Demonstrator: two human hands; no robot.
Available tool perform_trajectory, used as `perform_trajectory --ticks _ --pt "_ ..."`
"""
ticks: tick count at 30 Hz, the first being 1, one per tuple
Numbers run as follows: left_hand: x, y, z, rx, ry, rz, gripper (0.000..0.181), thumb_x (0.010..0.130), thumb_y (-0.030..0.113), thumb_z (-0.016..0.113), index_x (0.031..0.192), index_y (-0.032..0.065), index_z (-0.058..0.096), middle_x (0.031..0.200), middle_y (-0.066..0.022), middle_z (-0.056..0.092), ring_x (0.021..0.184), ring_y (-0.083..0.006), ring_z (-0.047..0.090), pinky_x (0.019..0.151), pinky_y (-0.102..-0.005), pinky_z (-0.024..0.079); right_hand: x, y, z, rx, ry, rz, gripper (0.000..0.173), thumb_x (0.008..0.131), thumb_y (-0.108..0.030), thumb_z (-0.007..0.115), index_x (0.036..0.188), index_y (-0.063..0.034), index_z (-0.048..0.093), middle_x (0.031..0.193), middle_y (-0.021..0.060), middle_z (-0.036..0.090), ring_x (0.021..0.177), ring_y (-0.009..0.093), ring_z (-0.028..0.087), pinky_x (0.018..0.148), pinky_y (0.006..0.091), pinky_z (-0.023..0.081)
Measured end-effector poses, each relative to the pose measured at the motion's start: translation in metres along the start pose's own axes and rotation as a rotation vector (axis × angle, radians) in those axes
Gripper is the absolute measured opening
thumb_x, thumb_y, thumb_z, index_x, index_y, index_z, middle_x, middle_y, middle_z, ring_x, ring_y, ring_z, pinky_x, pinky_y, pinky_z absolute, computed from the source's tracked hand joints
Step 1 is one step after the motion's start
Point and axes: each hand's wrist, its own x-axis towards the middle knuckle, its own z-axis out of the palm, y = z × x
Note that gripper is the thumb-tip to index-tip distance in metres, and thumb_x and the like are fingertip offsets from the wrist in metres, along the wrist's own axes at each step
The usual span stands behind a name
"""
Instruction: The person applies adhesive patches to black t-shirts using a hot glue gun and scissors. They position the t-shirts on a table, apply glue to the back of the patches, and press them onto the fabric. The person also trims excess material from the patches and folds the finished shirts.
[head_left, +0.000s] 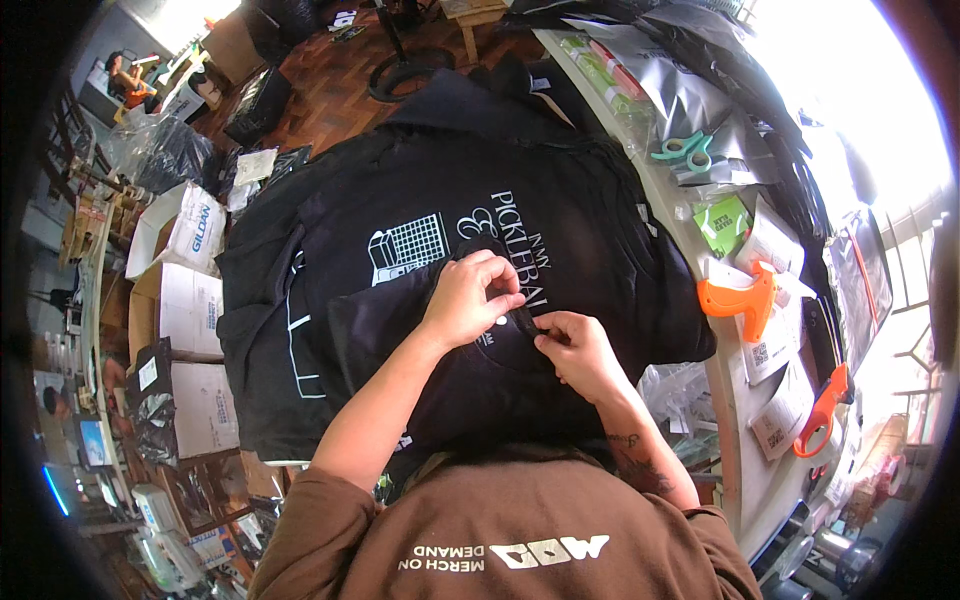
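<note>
A black printed garment (420, 315) lies spread before me on a pile of dark clothing, with white lettering and a white line drawing on its front. My left hand (472, 294) has thumb and fingertips drawn together at a dark folded band of the cloth. Just to the right and nearer my body, my right hand (579, 351) pinches the lower end of that band between thumb and fingers. The band (525, 322) looks like a neckline, though the hands hide part of it. Some of the print is covered by folded fabric.
Along my right runs a white table (724, 420) bearing teal-handled scissors (688, 150), an orange tagging gun (742, 296), an orange tape dispenser (823, 420), green cards (721, 225) and printed papers. Cardboard boxes (196, 322) stand at left. Beyond the pile is a parquet floor (330, 82).
</note>
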Motion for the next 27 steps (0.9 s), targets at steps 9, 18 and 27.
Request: perform_trajectory --ticks 9,18,27 --pt "-0.001 0.001 0.001 0.218 0.003 0.094 0.043 0.058 0.037 0.087 0.083 0.0107 0.064 0.078 -0.0014 0.059 0.077 -0.0193 0.059 0.069 -0.0341 0.046 -0.001 -0.009 -0.004 0.092 -0.110 0.104 0.033 0.085 -0.005 0.062 0.117 0.0036 0.062 0.075 0.0034 0.060 0.055 0.008 0.054 0.046 0.0228 0.044" --pt "-0.004 -0.004 -0.005 0.047 0.058 0.101 0.055 0.059 0.038 0.087 0.101 0.0112 0.064 0.076 -0.0021 0.058 0.069 -0.0166 0.059 0.064 -0.0308 0.047 -0.003 -0.012 -0.006 0.270 -0.113 0.173 0.028 0.086 -0.002 0.061 0.112 0.0063 0.062 0.078 0.0025 0.060 0.053 0.006 0.049 0.045 0.0213 0.042" --pt "-0.001 -0.009 0.002 0.068 0.010 -0.087 0.057 0.063 0.036 0.084 0.110 0.0157 0.060 0.072 -0.0007 0.059 0.070 -0.0197 0.060 0.076 -0.0362 0.042 -0.003 -0.010 -0.003 0.202 -0.053 0.142 0.029 0.086 -0.002 0.061 0.114 0.0062 0.062 0.077 0.0011 0.058 0.053 0.006 0.050 0.048 0.0217 0.044"
